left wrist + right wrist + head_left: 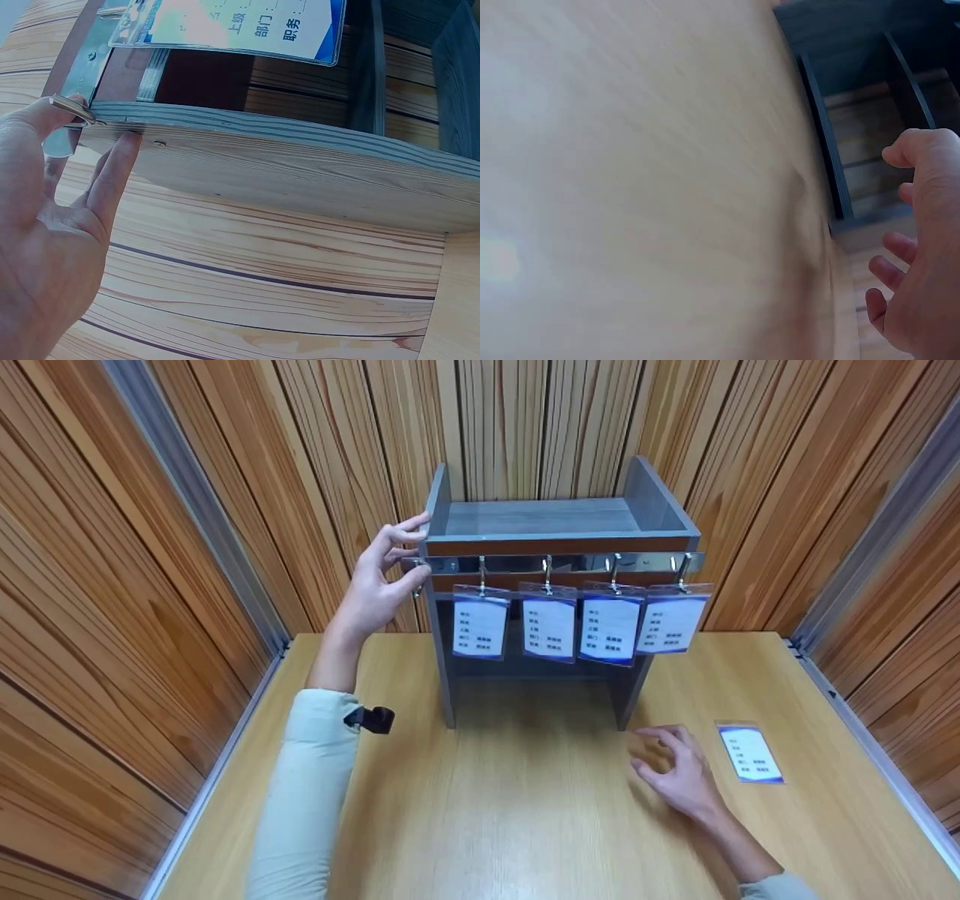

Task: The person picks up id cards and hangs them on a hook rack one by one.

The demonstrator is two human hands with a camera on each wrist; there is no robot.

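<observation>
A grey wooden shelf point(536, 519) stands on the table against the back wall. Across its front runs a shiny metal hook rail point(517, 564), from which several badge holders point(480, 624) hang in a row. My left hand point(379, 585) holds the shelf's left front corner, thumb by the rail's end hook point(75, 109) and fingers against the side panel point(225, 154). That end hook bears no badge. Low over the table, my right hand point(679, 772) hovers with loosely bent fingers, holding nothing. Beside it to the right lies another badge holder point(750, 751), flat and face up.
The light wood table point(487, 825) is bounded by plank walls point(112, 585) on the left, right and back. Metal strips point(217, 780) edge the table's sides. A black strap point(371, 718) sits at my left wrist over the pale sleeve.
</observation>
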